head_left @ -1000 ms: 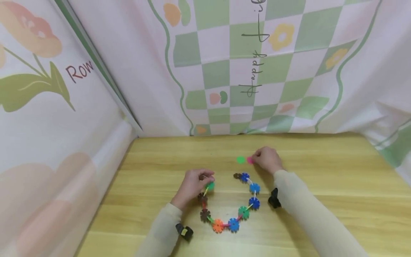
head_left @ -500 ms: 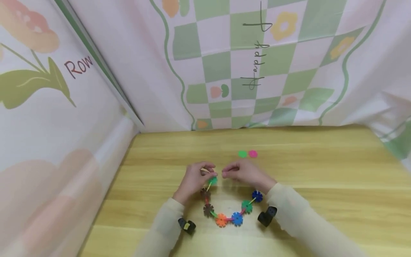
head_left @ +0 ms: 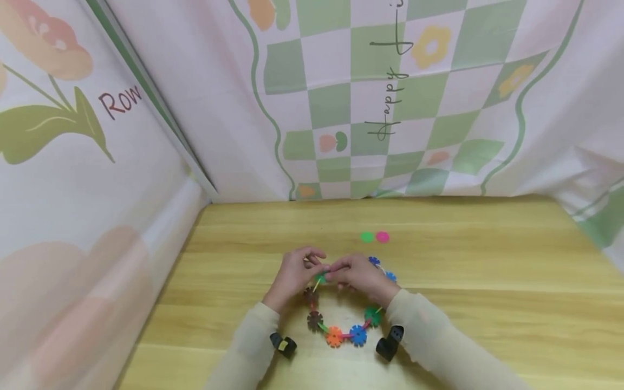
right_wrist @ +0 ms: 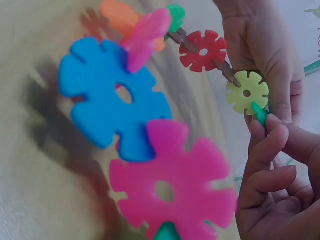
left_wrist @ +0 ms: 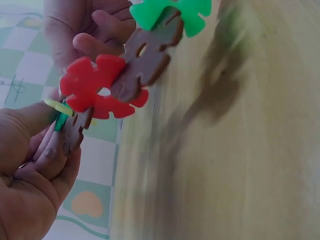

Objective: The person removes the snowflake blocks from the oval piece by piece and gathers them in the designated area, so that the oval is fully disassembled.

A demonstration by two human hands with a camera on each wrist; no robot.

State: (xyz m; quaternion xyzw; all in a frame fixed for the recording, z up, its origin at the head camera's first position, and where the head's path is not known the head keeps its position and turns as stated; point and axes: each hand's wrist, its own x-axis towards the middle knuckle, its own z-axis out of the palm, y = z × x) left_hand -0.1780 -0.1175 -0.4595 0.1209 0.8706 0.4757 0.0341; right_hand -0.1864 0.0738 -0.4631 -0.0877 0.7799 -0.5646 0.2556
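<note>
Head | left hand (head_left: 294, 272), right hand (head_left: 362, 275) pinch green disc (right_wrist: 260, 114), overlapping chain (head_left: 358, 336) | pink disc (head_left: 382, 236) beyond

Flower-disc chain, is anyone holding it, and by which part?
Yes. The left hand pinches the chain by a green disc slotted into a yellow disc. The right hand touches there too, but whether it grips anything cannot be told.
</note>
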